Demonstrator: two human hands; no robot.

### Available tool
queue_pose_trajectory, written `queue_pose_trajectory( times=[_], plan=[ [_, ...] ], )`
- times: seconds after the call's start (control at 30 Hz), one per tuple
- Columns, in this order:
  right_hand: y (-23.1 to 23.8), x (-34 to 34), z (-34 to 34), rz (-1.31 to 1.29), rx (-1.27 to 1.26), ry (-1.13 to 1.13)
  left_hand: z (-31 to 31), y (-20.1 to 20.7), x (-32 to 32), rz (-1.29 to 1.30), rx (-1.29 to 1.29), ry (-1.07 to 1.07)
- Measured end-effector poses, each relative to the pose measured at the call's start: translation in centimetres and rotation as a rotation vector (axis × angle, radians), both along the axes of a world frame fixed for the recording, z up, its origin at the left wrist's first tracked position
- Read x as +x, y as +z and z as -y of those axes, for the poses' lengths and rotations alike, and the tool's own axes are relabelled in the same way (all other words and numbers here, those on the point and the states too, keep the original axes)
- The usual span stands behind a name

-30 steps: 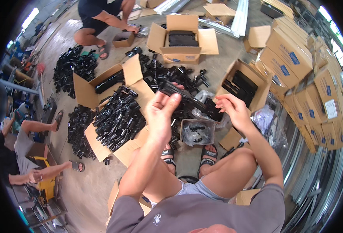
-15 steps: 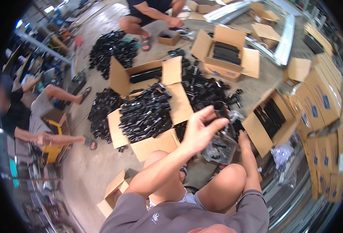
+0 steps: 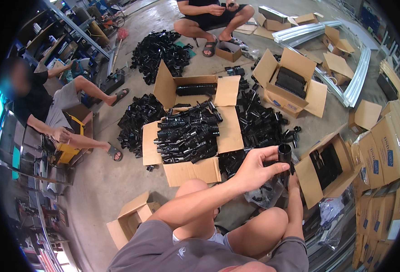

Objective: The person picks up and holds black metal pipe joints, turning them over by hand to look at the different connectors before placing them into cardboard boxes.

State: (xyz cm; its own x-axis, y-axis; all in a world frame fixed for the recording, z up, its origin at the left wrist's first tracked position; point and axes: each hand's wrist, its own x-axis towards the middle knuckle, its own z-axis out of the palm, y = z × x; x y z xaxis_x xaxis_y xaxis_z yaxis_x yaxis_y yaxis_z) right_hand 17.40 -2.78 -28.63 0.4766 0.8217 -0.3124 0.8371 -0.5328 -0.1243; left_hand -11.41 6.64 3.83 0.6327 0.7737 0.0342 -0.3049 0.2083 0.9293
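My left hand [image 3: 259,168] is closed around a short black tube [image 3: 284,154], its open round end tipped up toward me. Just beyond and below the tube is my right hand [image 3: 293,182], beside the open carton on the right; its fingers are mostly hidden, so its grip does not show. Under my hands lies a clear plastic bag [image 3: 264,195] with black pieces in it. The carton [image 3: 310,180] next to my right hand holds a row of black parts.
Ahead, an open carton [image 3: 229,124] carries a heap of black tubular parts [image 3: 188,131]. Loose black piles [image 3: 161,54] lie around it. Another filled carton [image 3: 272,102] stands farther right. Stacked cartons [image 3: 383,145] line the right side. One person [image 3: 50,104] sits left, another [image 3: 213,22] ahead.
The view has shifted, so the surroundings sit farther right. My left hand has lowered the black tube closer to my right hand. The person ahead has both hands raised before them.
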Motion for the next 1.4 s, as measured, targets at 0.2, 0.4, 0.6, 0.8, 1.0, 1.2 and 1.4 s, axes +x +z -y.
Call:
queue_pose_trajectory(
  times=[0.2,0.4,0.6,0.8,1.0,1.2,1.4],
  plan=[
    [7.0,-3.5,-1.0,-0.230,0.453,0.108,-0.4,1.0,-0.1,0.009,0.026,0.019],
    [25.0,-9.3,-3.1,-0.835,0.948,-0.072,-1.1,0.3,-0.7,-0.051,0.072,0.085],
    [37.1,-13.0,-0.9,-0.678,1.219,0.113,-0.1,0.9,0.2,0.039,0.073,0.002],
    [37.3,-14.5,0.7,-0.624,1.369,0.057,1.4,1.4,0.4,0.199,0.015,-0.091],
    [36.9,-14.4,1.2,-0.359,1.398,0.207,1.5,1.1,0.3,0.210,0.005,-0.087],
    [36.0,-14.0,1.3,-0.452,1.312,0.140,1.3,0.9,0.6,0.120,0.107,-0.070],
    [34.9,-12.9,1.1,-0.874,1.194,0.065,1.6,0.8,1.2,0.053,0.182,-0.057]
  ],
)
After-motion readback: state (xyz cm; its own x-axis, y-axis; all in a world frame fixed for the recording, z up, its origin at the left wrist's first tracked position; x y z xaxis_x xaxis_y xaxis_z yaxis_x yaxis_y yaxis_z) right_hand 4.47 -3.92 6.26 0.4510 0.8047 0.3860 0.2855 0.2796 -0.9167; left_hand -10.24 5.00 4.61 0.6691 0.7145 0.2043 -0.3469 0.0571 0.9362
